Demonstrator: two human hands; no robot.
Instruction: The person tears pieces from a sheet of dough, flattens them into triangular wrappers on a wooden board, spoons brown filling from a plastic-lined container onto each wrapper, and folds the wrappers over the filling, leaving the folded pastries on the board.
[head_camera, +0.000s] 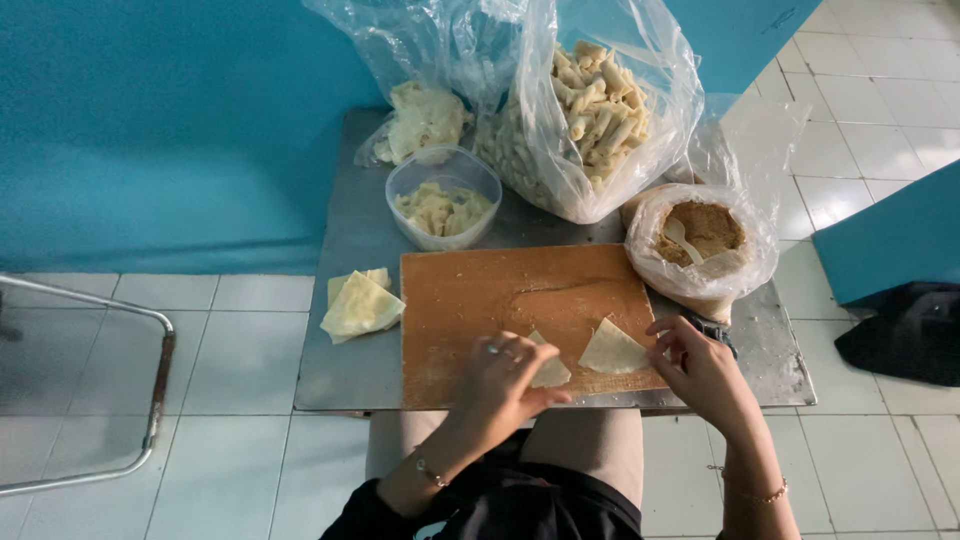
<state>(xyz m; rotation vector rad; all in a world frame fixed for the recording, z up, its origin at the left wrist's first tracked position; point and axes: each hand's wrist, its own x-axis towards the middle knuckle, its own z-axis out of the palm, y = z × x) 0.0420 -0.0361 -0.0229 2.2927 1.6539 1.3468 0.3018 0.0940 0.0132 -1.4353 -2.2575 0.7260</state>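
Risk: thin wrapper sheet (612, 350) lies w/ corner near front edge of wooden board (470, 300); rough tug by right hand (703, 368) could tear it or drag it off. 2nd wrapper (550, 370) may crease under left hand (503, 383).

Pose: both forearms reach up from lap over tabletop (345, 350). Left hand fingers curled, pinching 2nd wrapper's edge. Right hand fingertips touching first sheet's right corner, loosely bent, not closed. Filling bag (700, 240) just beyond right hand.

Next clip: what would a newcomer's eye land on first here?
Probably the big clear bag of rolls at the back of the metal table, against the blue wall. Then the wooden board in front, where the left hand and right hand each touch a thin wrapper. A bag of brown filling sits at the board's right.
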